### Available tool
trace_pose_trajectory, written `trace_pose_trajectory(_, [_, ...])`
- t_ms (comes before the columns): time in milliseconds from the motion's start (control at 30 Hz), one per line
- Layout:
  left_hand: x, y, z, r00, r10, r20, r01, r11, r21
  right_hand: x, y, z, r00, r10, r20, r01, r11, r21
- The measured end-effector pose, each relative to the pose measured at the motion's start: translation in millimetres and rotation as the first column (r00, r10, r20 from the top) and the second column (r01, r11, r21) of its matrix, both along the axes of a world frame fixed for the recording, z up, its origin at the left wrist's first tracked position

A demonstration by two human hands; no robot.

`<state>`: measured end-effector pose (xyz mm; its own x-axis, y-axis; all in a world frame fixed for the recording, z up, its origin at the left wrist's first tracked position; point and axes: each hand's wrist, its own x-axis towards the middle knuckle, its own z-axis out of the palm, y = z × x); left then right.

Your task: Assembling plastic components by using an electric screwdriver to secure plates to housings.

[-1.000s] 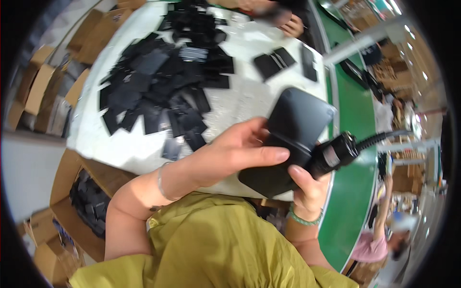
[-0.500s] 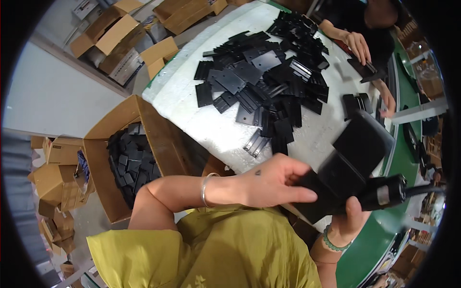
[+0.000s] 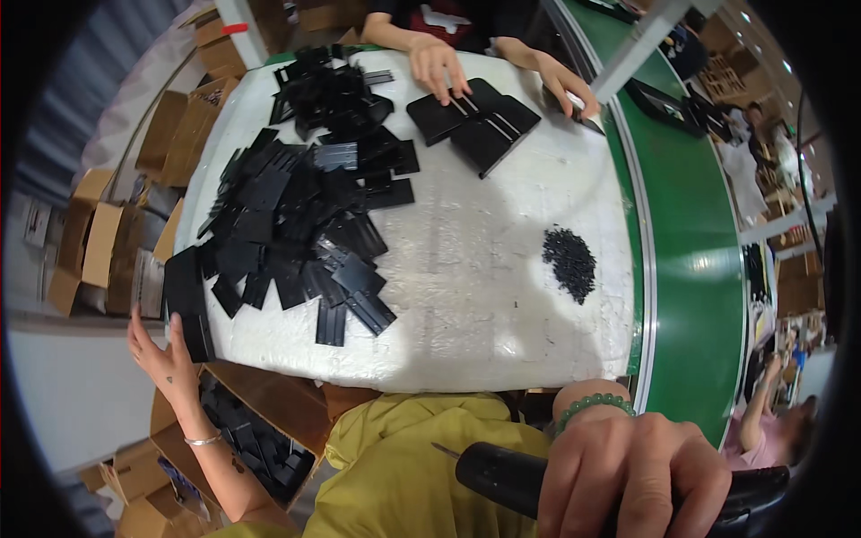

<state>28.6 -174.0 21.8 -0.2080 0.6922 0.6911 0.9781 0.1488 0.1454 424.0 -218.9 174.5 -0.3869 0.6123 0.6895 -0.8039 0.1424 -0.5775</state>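
Low at the right, my right hand (image 3: 637, 480) wraps round a black electric screwdriver (image 3: 502, 480), its thin bit pointing left over my lap. My left hand (image 3: 166, 363) reaches far out to the left, fingers spread. Its thumb lies against a black plastic panel (image 3: 186, 296) at the table's left edge, while the other fingers stand apart from the panel. Whether the table bears the panel's whole weight, I cannot tell. Beside it spreads a heap of black plastic plates (image 3: 269, 215).
A pile of small black screws (image 3: 569, 264) lies on the white-covered table (image 3: 466, 305). Across it, a co-worker's hand (image 3: 437, 67) touches black panels (image 3: 480, 125). A cardboard box (image 3: 269, 394) of black pieces stands below the near left edge. The green conveyor (image 3: 691, 269) runs along the right.
My hands have parted: the left has swung far left with the black panel, and the right has drawn down with the screwdriver. The view has turned, bringing the screw pile into sight.
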Motion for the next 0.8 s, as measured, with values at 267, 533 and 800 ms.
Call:
trace_pose_trajectory(267, [231.2, 100.4, 42.9, 0.398, -0.718, 0.571, 0.917, 0.328, -0.227, 38.9, -5.8, -34.3, 0.972, -0.181, 0.152, 0.144, 0.964, 0.225])
trace_pose_trajectory(533, [373.0, 183.8, -9.2, 0.635, -0.768, 0.085, 0.749, 0.584, -0.312, 64.4, -32.8, -75.4, 0.360, -0.868, 0.342, 0.932, 0.348, -0.100])
trace_pose_trajectory(800, [362.6, 157.5, -35.5, 0.405, -0.892, 0.202, 0.894, 0.339, -0.295, 76.6, 0.0, -103.8, 0.310, -0.918, 0.248, 0.945, 0.268, -0.189])
